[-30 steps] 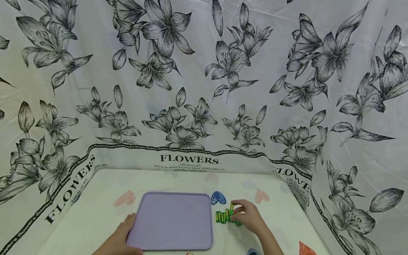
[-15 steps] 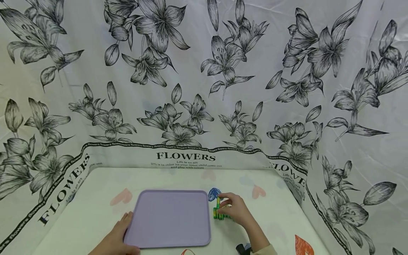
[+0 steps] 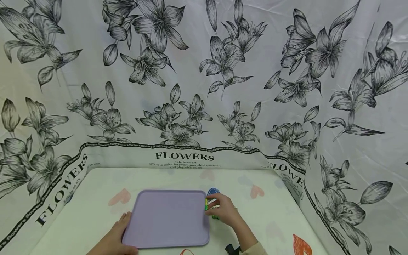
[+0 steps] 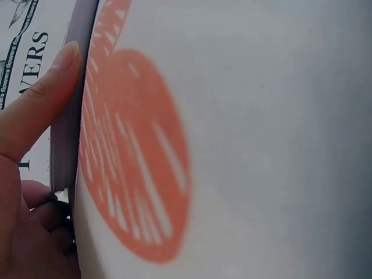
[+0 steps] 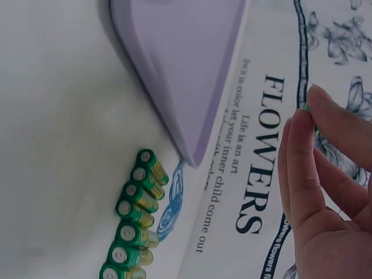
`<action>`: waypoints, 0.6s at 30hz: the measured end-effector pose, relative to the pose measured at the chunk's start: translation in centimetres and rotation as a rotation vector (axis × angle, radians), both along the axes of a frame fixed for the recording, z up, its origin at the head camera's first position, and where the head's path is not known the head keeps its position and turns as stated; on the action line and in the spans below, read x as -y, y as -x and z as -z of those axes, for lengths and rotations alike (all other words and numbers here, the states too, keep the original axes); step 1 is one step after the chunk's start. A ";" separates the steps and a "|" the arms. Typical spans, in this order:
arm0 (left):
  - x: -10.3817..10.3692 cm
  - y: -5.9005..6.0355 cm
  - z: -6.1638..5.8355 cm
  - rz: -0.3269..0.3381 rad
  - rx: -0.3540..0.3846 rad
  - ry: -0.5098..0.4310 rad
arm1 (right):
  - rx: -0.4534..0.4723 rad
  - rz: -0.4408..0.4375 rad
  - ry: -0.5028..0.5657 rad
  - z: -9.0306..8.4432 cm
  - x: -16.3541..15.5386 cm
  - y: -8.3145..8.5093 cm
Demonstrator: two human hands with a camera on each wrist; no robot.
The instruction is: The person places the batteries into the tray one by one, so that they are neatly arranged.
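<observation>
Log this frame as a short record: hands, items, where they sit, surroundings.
left hand: rests against the tray's near-left corner, thumb along the near edge
right hand: pinches one battery
held battery: green and yellow; seen against the tray's right rim, contact unclear
tray: light purple, on the tablecloth
loose batteries: uneven row right of the tray; at least seven show in the right wrist view
tablecloth: pale, heart prints
backdrop: white, black flower prints, "FLOWERS" lettering
</observation>
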State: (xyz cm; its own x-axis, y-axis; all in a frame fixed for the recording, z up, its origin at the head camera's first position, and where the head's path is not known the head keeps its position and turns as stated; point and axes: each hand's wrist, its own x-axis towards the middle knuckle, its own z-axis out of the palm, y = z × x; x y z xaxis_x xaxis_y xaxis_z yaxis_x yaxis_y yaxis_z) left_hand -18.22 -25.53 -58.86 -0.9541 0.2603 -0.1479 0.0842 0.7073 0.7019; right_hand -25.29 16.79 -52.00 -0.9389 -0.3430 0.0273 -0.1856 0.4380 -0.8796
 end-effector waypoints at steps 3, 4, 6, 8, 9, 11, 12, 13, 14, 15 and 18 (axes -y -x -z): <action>0.0 0.1 0.1 -0.008 0.031 -0.042 | -0.003 -0.005 -0.004 0.0 0.4 -0.1; 0.1 0.0 0.2 -0.009 0.041 -0.056 | 0.000 -0.005 -0.005 0.0 0.5 -0.1; 0.1 0.0 0.3 -0.011 0.054 -0.088 | 0.002 -0.002 -0.010 -0.1 0.7 -0.1; 0.2 -0.1 0.5 -0.003 0.041 -0.106 | -0.001 0.000 -0.016 -0.2 0.9 -0.1; 0.2 -0.1 0.5 0.002 0.019 -0.097 | -0.003 0.002 -0.022 -0.3 1.1 0.0; 0.2 -0.1 0.6 -0.002 0.011 -0.103 | -0.016 -0.002 -0.026 -0.4 1.4 0.1; 0.2 -0.1 0.6 -0.003 0.004 -0.098 | -0.019 -0.003 -0.028 -0.4 1.5 0.2; 0.2 -0.1 0.5 -0.008 0.008 -0.098 | -0.021 -0.005 -0.029 -0.4 1.7 0.2; 0.2 -0.1 0.5 -0.009 0.007 -0.094 | -0.021 -0.007 -0.029 -0.4 1.9 0.3; 0.2 -0.1 0.5 -0.008 0.009 -0.091 | -0.021 -0.008 -0.026 -0.4 2.0 0.3; 0.1 -0.1 0.3 -0.006 0.008 -0.069 | -0.013 -0.006 -0.019 -0.4 2.6 0.4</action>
